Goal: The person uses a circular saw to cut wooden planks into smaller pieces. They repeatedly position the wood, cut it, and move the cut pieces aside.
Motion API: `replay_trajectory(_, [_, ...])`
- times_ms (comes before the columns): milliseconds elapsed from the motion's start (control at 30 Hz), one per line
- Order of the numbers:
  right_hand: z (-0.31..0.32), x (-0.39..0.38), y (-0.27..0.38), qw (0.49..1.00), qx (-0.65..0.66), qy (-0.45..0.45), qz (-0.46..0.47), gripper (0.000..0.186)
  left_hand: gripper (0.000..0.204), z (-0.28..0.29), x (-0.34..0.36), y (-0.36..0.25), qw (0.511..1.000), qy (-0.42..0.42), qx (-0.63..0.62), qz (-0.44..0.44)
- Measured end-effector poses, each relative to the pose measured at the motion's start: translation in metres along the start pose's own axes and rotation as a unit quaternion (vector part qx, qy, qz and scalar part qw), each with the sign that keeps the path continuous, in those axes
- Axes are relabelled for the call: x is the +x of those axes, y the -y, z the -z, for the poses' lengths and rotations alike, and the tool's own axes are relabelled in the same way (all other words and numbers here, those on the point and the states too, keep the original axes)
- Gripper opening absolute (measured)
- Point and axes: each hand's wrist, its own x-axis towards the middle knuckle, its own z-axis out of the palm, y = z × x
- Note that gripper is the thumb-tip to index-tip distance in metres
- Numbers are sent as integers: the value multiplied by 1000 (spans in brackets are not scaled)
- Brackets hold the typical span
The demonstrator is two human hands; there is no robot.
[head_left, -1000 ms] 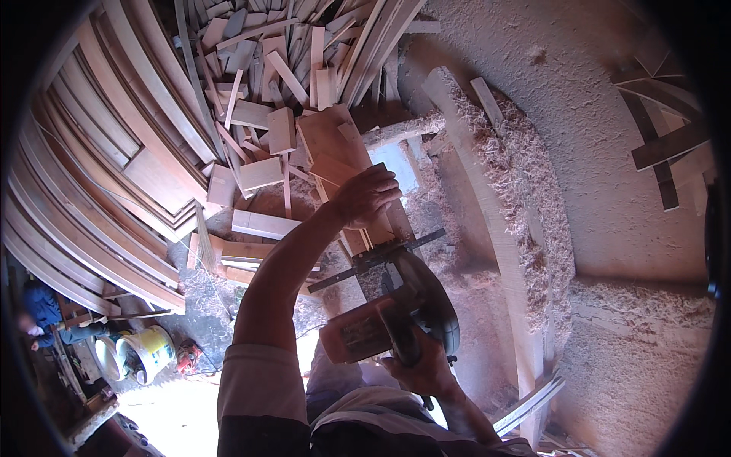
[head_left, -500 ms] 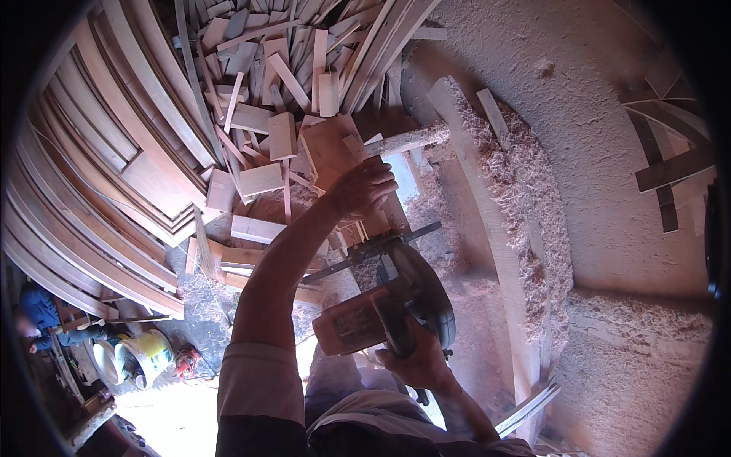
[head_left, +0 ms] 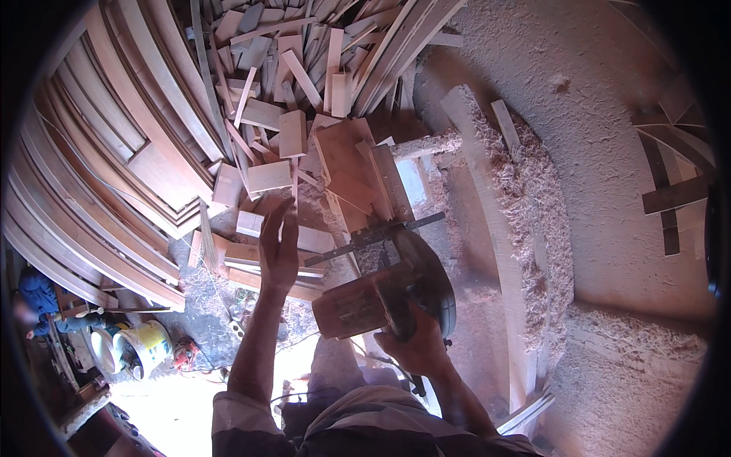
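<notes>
My right hand (head_left: 417,339) is wrapped round the rear handle of a circular saw (head_left: 358,305), which has a reddish motor housing and a dark round guard. The saw's flat base rests at the near end of the wood on the work stand; its blade is hidden. Under and ahead of it lie a wide reddish board (head_left: 341,156), a narrow wood strip (head_left: 391,183) and a small flat wood piece (head_left: 352,193). My left hand (head_left: 279,255) is raised left of the saw, fingers stretched out and holding nothing, above a pale wood block (head_left: 313,238).
Wood offcuts (head_left: 266,114) are heaped ahead, and long curved boards (head_left: 91,152) are stacked at left. Shavings cover a long beam (head_left: 495,228) on the right. White buckets (head_left: 145,344) stand at lower left, near a person in blue (head_left: 36,293). A cord (head_left: 304,340) runs behind the saw.
My left hand has let go of the wood ahead of the saw and moved back to the left. A small flat wood piece now lies askew there. My right hand still grips the saw.
</notes>
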Motion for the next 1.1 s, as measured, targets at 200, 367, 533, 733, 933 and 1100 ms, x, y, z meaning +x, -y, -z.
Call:
replay_trajectory(200, [0, 16, 5, 1000, 9, 3, -8, 54, 57, 17, -128, -9, 965, 57, -81, 243])
replay_trajectory(367, [0, 26, 17, 999, 5, 7, -38, 52, 55, -15, -152, -22, 920, 56, -257, 290])
replay_trajectory(533, [-3, 34, 11, 999, -10, 8, -42, 52, 42, -30, -143, -32, 904, -16, -336, 263])
replay_trajectory(733, [-4, 51, 22, 999, 28, 14, -16, 49, 34, -39, -132, -18, 897, -59, -359, 251])
replay_trajectory(933, [-9, 71, 17, 1000, 5, 11, -4, 51, 33, -40, -111, -20, 887, -61, -386, 245])
replay_trajectory(1100, [-10, 85, 18, 1000, 16, 15, -21, 53, 32, -41, -98, -18, 892, -73, -372, 248])
